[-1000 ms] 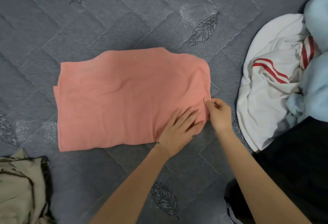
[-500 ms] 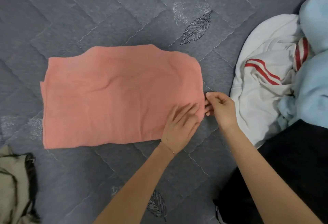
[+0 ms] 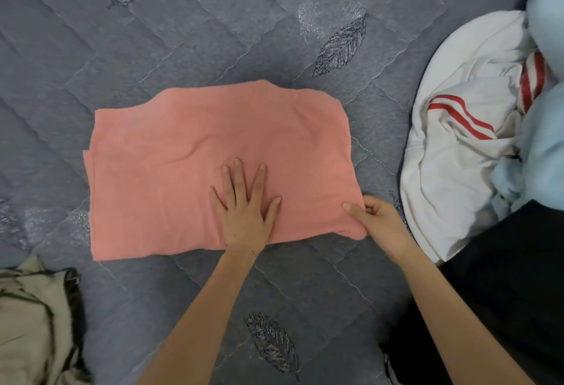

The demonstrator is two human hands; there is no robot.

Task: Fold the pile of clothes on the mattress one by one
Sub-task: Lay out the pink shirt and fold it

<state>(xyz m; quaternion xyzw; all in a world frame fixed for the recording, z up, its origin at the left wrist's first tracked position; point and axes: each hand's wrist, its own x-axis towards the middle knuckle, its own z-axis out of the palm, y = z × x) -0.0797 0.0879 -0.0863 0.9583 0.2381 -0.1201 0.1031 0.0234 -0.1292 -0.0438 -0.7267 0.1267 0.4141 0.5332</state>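
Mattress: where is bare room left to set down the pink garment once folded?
Bare mattress lies wide beyond the pink garment, and between it and the beige garment at lower left. The right is crowded: white striped garment, light blue cloth.

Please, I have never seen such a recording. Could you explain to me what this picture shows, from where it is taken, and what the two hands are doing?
There is no machine here: a person works with bare hands, and a camera worn on the head looks down at them. On the grey quilted mattress a pink garment lies flat. The left hand presses on it with straight fingers. The right hand pinches its near right corner. At the right is a pile: a white garment with red stripes and light blue cloth. A beige garment lies at the lower left.
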